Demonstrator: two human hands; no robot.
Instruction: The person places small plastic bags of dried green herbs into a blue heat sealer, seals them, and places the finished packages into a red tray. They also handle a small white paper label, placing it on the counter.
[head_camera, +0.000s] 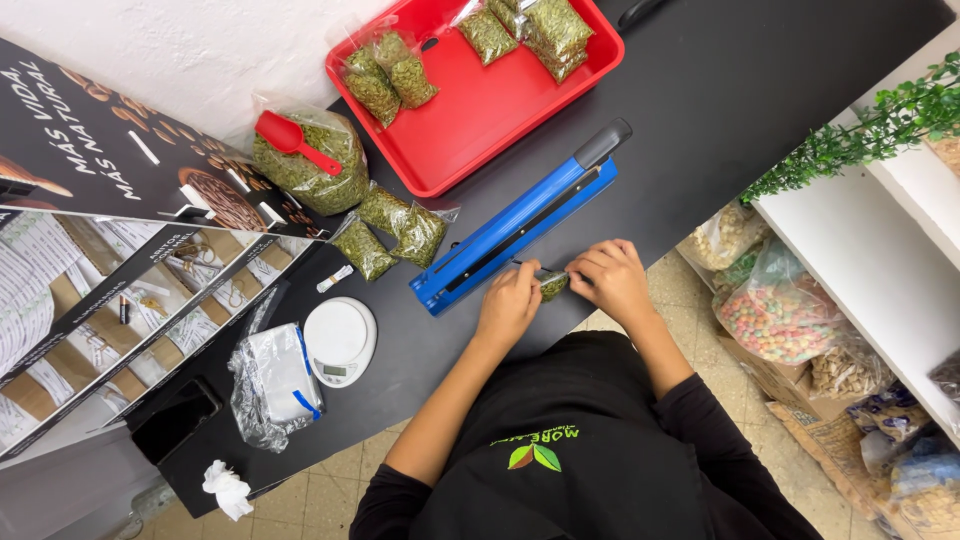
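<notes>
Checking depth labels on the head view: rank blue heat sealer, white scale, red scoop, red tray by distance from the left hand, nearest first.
From the left hand:
1. Blue heat sealer, right beside the hand, just above the fingers.
2. White scale, on the black table toward the image's left.
3. Red scoop, on the big bag of green seeds, upper left.
4. Red tray, at the table's far end; close to the scoop's distance, so 3 and 4 are tentative.

table (760, 90): matt black, smooth | sealer (520, 225): glossy blue plastic, black handle | tray (470, 110): shiny red plastic | small bag (553, 286): clear crinkled film | scale (340, 340): smooth white plastic | scoop (292, 138): red plastic | floor (330, 500): pale tile
</notes>
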